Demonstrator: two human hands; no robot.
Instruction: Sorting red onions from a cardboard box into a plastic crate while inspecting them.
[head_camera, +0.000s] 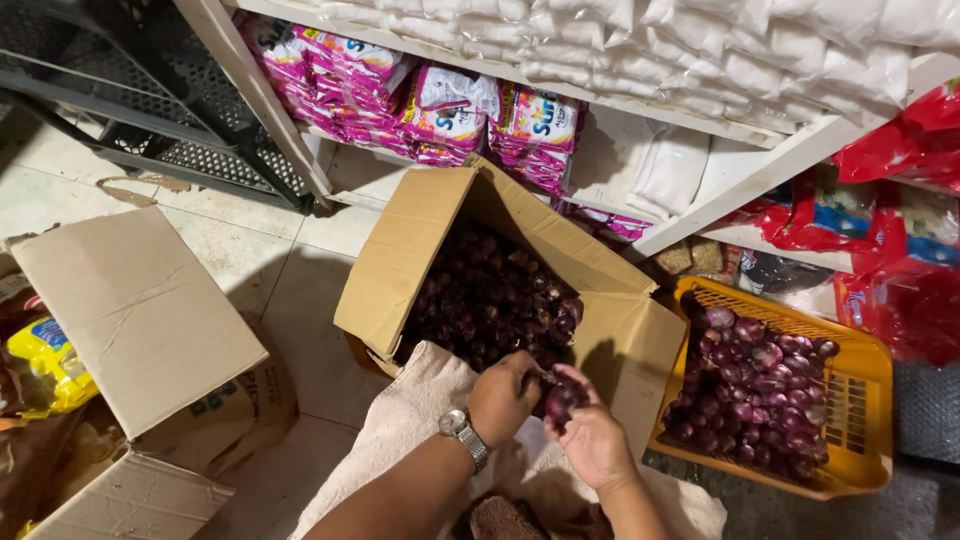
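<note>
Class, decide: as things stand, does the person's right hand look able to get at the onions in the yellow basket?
Probably yes. The yellow basket is open-topped just beside the right hand, nothing between, but that hand already holds a red onion.

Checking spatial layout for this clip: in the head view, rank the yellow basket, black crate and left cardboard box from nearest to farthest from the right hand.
From the right hand:
1. Yellow basket, just right.
2. Left cardboard box, far left.
3. Black crate, top left.
</note>
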